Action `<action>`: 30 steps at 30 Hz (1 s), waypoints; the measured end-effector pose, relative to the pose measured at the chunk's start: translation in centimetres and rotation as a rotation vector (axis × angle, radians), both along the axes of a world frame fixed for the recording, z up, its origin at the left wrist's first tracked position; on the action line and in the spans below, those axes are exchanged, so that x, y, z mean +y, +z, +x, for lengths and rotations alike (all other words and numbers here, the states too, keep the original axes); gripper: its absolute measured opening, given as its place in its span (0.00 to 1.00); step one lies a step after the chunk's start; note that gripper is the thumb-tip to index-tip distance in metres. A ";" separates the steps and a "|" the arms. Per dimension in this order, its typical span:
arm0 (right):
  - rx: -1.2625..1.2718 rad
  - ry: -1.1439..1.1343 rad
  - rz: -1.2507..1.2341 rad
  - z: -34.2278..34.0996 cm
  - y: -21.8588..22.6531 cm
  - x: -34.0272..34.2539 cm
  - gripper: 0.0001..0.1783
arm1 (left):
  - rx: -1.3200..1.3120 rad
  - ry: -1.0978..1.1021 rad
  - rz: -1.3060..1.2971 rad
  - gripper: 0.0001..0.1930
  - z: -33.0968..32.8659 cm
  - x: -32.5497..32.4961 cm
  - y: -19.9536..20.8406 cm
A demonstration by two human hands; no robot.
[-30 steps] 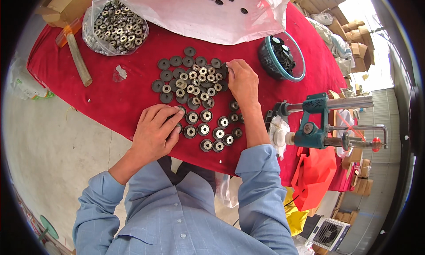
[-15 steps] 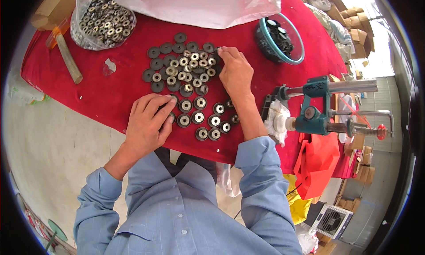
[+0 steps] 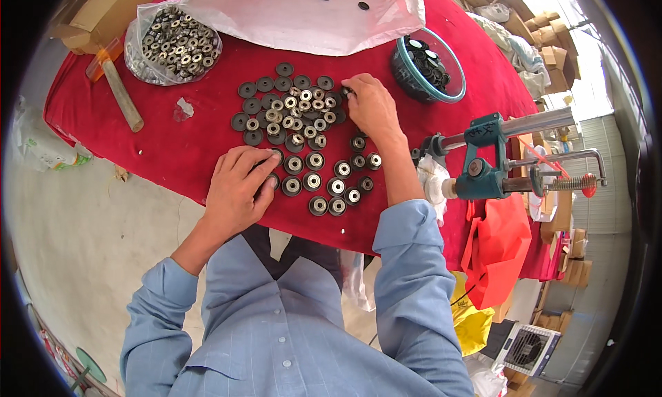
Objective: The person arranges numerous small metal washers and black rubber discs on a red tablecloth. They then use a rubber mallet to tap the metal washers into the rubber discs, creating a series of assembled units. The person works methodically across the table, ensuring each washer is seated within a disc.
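Observation:
On the red cloth, my right hand [image 3: 373, 108] pinches a dark disc [image 3: 346, 91] at its fingertips, by the upper right of a cluster of black discs [image 3: 247, 90]. Silver metal bearings [image 3: 291, 102] lie on and among those discs. Lower left of them, my left hand [image 3: 238, 186] curls its fingers round a black wheel [image 3: 274, 181], partly hidden by thumb and forefinger. Another dark piece is half covered by its fingers. Between my hands sit several black wheels with bearings in their centres [image 3: 312, 182], in loose rows near the table's front edge.
A clear bag of bearings [image 3: 176, 48] and a wooden-handled tool [image 3: 123, 97] lie at the far left. A white sack [image 3: 296, 17] with black discs is at the back, beside a bowl of black parts [image 3: 400, 76]. Right of my forearm stands a green hand press [image 3: 483, 159].
The view has shifted slightly, showing more discs on the white sack. My right forearm has moved a little right, uncovering more wheels beside it. Both hands keep nearly the same poses.

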State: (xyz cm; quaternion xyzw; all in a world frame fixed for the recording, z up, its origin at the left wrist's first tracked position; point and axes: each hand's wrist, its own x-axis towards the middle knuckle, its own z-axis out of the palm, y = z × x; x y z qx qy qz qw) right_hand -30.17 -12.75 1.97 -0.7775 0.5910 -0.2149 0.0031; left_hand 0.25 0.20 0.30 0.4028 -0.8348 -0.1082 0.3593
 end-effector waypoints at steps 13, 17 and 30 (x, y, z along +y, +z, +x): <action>-0.421 -0.140 -0.075 -2.5 6.5 12.5 0.17 | 0.016 -0.004 0.001 0.22 0.0 0.2 -0.5; -0.421 -0.190 0.128 -0.3 5.5 19.3 0.22 | 0.042 0.019 -0.034 0.22 0.3 0.3 -0.8; -0.566 -0.330 0.117 2.9 0.4 25.2 0.28 | 0.266 0.193 -0.078 0.18 5.3 5.5 -2.3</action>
